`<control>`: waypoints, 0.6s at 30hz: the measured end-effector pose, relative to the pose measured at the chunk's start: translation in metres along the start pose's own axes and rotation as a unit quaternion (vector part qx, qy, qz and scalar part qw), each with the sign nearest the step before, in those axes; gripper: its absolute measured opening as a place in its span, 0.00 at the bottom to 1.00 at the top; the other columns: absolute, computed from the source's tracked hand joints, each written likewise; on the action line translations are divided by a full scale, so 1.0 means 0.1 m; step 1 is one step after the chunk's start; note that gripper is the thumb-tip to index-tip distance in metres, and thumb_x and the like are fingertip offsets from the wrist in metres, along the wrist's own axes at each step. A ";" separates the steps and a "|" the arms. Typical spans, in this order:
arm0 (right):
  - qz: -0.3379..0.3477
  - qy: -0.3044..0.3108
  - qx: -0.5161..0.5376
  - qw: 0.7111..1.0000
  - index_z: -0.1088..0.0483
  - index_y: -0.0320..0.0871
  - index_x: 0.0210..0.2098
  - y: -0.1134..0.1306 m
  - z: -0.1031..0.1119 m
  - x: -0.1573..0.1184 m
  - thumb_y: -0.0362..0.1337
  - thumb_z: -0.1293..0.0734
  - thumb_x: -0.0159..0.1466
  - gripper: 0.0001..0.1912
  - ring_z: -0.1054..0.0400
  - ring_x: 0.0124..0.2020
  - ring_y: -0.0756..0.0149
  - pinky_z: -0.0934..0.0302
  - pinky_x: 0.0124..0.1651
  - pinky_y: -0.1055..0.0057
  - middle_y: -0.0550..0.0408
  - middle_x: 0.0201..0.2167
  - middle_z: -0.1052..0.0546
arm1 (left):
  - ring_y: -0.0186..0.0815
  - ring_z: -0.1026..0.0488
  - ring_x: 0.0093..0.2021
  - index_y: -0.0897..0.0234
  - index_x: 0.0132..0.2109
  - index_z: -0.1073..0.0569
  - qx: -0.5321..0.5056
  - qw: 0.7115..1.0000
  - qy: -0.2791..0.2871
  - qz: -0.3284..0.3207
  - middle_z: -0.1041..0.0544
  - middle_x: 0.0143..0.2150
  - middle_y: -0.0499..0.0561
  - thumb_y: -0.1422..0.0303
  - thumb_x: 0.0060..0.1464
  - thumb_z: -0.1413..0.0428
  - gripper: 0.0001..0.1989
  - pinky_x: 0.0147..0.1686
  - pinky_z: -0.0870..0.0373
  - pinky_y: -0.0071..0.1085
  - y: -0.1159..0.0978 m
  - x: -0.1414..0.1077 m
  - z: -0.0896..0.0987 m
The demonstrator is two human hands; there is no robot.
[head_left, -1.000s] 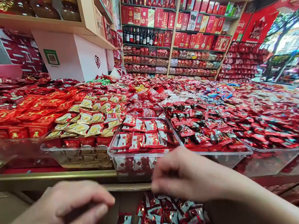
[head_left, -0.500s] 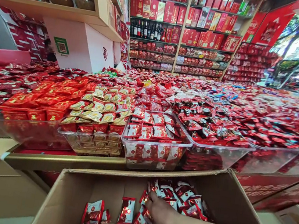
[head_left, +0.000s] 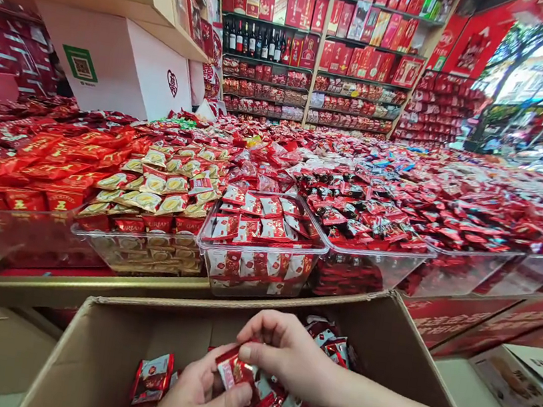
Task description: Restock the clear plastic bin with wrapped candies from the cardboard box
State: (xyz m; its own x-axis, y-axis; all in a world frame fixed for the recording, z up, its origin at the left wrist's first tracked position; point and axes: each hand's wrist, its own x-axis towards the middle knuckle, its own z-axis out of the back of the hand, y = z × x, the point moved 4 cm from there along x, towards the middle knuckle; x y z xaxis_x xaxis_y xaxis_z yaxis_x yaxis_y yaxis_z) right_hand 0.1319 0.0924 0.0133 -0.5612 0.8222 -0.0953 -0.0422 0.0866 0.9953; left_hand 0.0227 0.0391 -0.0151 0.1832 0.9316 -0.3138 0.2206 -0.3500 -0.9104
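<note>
Over the open cardboard box (head_left: 64, 349), my two hands meet around a small red-and-white candy packet (head_left: 234, 365). My left hand (head_left: 204, 393) has its thumb and fingers closed on the packet from below and the left. From the right, my right hand (head_left: 285, 354) pinches its upper edge between thumb and curled fingers. Whether more packets sit inside the left palm is hidden. Loose packets of the same look (head_left: 153, 375) lie in the box, beneath and around my hands.
Behind the box, a clear plastic bin (head_left: 259, 252) holds rows of red-and-white packets. Bins of gold packets (head_left: 151, 200) and orange-red packets (head_left: 49, 162) stand to its left. A printed carton (head_left: 522, 394) is at the right. Shelves of bottles and red boxes (head_left: 299, 8) line the back.
My right hand has risen from the packets in the box and come to my left hand, which has also lifted. A packet is now held between them. The view has shifted slightly.
</note>
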 end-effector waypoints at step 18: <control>0.022 -0.017 0.065 0.997 0.35 0.38 0.21 -0.01 0.01 -0.09 0.40 0.30 0.45 0.12 0.43 0.19 0.77 0.48 0.23 0.77 0.60 0.17 0.34 | 0.41 0.26 0.29 0.62 0.40 0.29 -0.140 0.985 0.009 0.104 0.22 0.31 0.54 0.46 0.40 0.51 0.27 0.24 0.36 0.30 0.02 -0.11 0.04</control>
State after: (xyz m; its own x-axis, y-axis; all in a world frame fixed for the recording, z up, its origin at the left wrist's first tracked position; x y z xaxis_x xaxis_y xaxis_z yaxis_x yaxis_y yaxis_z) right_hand 0.1381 0.0857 0.0132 -0.5322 0.8449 -0.0537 0.0916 0.1206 0.9885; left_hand 0.0169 0.0287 -0.0146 0.2693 0.8355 -0.4789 0.4320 -0.5493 -0.7153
